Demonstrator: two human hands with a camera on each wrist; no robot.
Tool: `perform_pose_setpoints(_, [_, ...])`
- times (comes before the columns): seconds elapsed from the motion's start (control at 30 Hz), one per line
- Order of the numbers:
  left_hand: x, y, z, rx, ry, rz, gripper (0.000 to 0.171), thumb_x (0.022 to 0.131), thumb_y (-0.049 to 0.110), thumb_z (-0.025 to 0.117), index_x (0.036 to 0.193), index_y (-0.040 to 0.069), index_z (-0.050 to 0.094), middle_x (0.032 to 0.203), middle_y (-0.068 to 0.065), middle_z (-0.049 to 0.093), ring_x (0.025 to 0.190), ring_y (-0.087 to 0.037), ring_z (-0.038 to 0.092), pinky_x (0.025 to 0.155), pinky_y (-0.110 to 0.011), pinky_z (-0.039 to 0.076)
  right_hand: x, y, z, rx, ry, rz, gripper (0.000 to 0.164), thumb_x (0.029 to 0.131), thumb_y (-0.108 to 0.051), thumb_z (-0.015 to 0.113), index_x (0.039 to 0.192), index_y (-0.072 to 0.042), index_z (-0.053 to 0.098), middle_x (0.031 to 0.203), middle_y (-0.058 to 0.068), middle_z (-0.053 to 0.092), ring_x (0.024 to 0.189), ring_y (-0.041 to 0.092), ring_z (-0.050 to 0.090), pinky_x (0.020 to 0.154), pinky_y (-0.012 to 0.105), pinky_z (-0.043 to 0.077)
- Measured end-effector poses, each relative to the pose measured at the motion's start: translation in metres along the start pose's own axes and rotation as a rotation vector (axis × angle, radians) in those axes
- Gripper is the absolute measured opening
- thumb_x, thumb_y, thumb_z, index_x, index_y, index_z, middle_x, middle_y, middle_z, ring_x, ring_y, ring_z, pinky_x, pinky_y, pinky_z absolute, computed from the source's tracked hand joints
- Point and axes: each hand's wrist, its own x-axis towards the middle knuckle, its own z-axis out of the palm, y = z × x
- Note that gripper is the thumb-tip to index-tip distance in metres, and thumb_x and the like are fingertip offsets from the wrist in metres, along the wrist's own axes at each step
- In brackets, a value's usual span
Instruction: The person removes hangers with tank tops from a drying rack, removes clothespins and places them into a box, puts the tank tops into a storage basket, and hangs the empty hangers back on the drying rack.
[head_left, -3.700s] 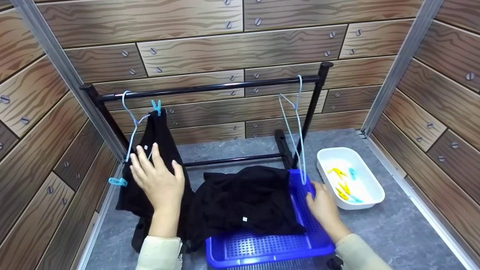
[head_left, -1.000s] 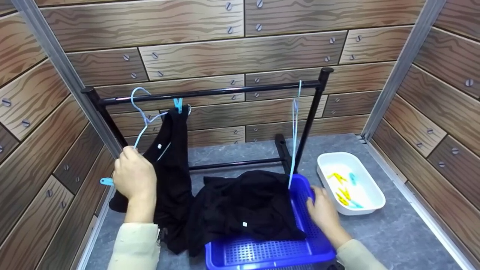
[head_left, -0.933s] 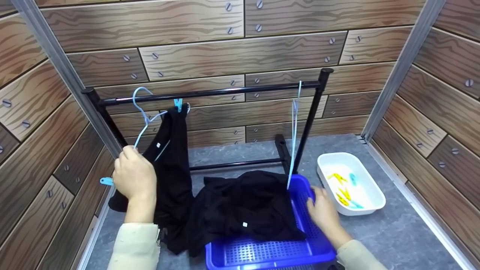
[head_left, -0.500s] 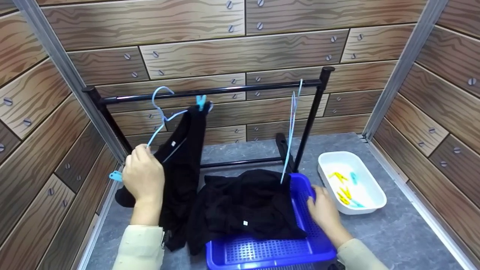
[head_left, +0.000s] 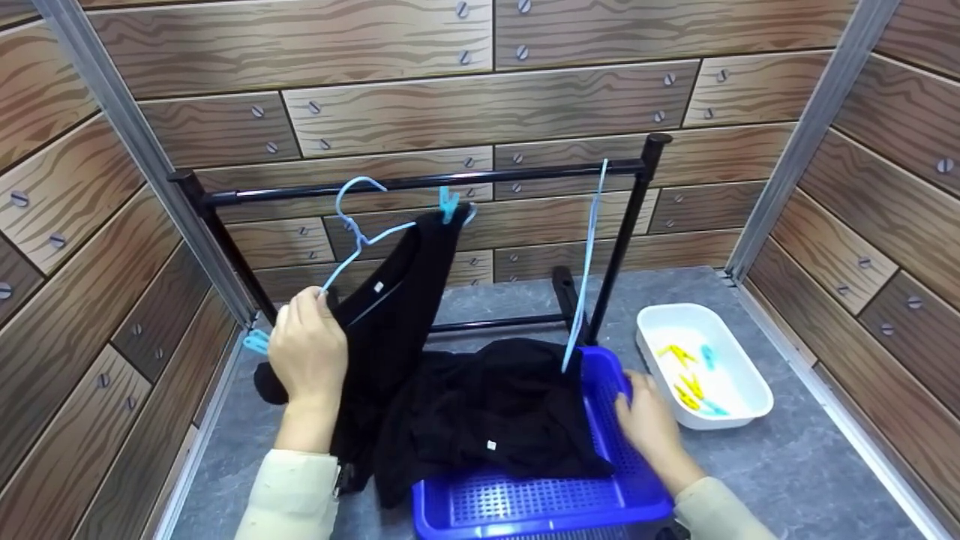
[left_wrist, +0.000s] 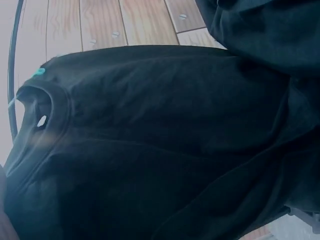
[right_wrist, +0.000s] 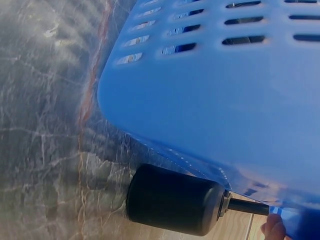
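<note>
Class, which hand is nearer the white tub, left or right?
Right. The right hand is beside the tub, gripping the basket; the left hand is farther off, beyond the basket, holding a hanger.

A light-blue hanger [head_left: 361,240] hangs aslant, its left arm gripped in the left hand [head_left: 307,345]; on it slopes a black round-necked top [head_left: 379,352] with a white neck label, a light-blue clothespin [head_left: 448,207] at its raised shoulder. The right hand [head_left: 649,416] holds the rim of a blue perforated basket [head_left: 525,496] bearing a crumpled black garment [head_left: 480,401].
</note>
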Motion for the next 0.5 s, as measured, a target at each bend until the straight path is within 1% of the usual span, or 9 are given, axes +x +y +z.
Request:
perform_pose_setpoints(0.17, [-0.003,0.004,0.002,-0.055,0.008,0.032,0.026,0.096,0.023,0.044,0.091,0.002,0.058,0.075,-0.013,0.058,0.064,-0.034,0.05,0.054,-0.044,0.036,0.0,0.0,0.001,-0.002,0.01,0.0,0.041,0.083,-0.01,0.058,0.12,0.006,0.052,0.113,0.026,0.054,0.098,0.043,0.056,0.084,0.053,0.043])
perform_pose_setpoints(0.23, [-0.003,0.005,0.002,-0.083,0.01,0.034,0.027,0.096,0.024,0.043,0.091,0.002,0.058,0.076,-0.013,0.058,0.064,-0.034,0.05,0.055,-0.043,0.036,0.0,0.0,0.001,-0.001,0.01,-0.001,0.041,0.083,-0.01,0.058,0.12,0.006,0.052,0.113,0.026,0.054,0.098,0.044,0.056,0.084,0.053,0.043])
perform_pose_setpoints(0.37, [-0.004,0.01,0.004,-0.133,0.01,0.02,0.028,0.097,0.024,0.042,0.091,0.001,0.057,0.076,-0.013,0.058,0.065,-0.034,0.05,0.058,-0.043,0.037,0.0,0.0,0.0,0.003,0.003,-0.006,0.04,0.084,-0.009,0.057,0.121,0.007,0.051,0.113,0.026,0.053,0.099,0.044,0.055,0.086,0.053,0.042])
perform_pose_setpoints(0.5, [-0.006,0.014,0.008,-0.183,0.001,0.0,0.024,0.096,0.022,0.044,0.092,0.001,0.057,0.077,-0.012,0.059,0.067,-0.033,0.052,0.06,-0.042,0.038,0.0,0.0,0.0,0.005,-0.001,-0.007,0.04,0.084,-0.009,0.057,0.121,0.007,0.051,0.113,0.026,0.053,0.099,0.043,0.055,0.086,0.052,0.042])
